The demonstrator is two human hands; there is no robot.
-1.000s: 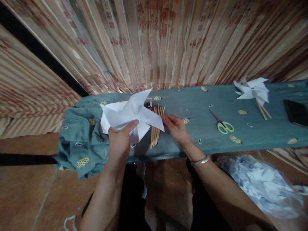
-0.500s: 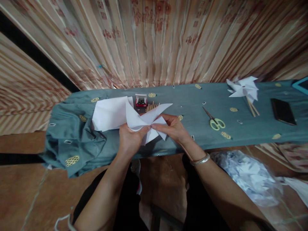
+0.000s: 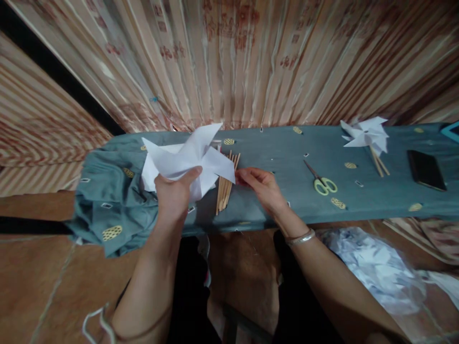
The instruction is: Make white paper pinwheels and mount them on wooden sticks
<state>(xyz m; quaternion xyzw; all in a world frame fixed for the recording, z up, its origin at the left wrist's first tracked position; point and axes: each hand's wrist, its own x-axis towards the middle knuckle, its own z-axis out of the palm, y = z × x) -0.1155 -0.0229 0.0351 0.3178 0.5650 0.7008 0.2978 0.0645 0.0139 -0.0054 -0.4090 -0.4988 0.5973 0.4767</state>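
A folded white paper pinwheel (image 3: 181, 160) is in my left hand (image 3: 175, 191), whose thumb presses on the folds at its middle. My right hand (image 3: 261, 187) is just right of the pinwheel's right blade, its fingertips drawn together; whatever they hold, if anything, is too small to make out. Between my hands a bundle of thin wooden sticks (image 3: 225, 193) lies on the cloth, partly covered by the blade. White paper (image 3: 148, 174) lies behind the pinwheel. The small red box is almost wholly hidden by it.
On the grey-green cloth (image 3: 279, 153) to the right lie scissors (image 3: 322, 184) with green handles, another white pinwheel (image 3: 369, 134) with sticks, and a dark phone-like object (image 3: 426, 169). A clear bag of paper scraps (image 3: 380, 267) is on the floor. A curtain (image 3: 229, 62) hangs behind.
My left hand has carried the pinwheel left and up, over the box. My right hand has let go of the paper and drawn away. More of the sticks shows.
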